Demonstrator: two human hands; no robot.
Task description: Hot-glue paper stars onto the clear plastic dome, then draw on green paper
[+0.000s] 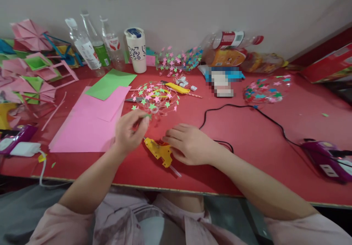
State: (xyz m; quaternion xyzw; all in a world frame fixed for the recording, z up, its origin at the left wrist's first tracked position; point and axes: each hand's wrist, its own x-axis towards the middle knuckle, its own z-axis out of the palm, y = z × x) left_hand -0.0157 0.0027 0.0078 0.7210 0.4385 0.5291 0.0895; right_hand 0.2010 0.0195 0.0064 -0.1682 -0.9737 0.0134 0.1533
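Observation:
My left hand [130, 131] is closed in a pinch, with a small green paper piece [149, 116] at its fingertips; its full shape is hidden. Just beyond stands a clear plastic bottle piece with splayed strips [154, 109], dotted with pink and green paper stars. A yellow hot glue gun [156, 149] lies on the red table between my hands, a clear glue stick [175, 171] jutting from its back. Beside the gun is my right hand [189, 144], palm down, its loosely bent fingers reaching over the gun's edge without visibly gripping it.
Pink sheets [82, 127] and a green sheet [111, 84] lie left. Behind are a yellow utility knife [177, 88], a tumbler [136, 51] and several bottles. A black cord [242, 106] runs to a purple power strip [324, 160]. Folded paper crafts [33, 73] crowd the far left.

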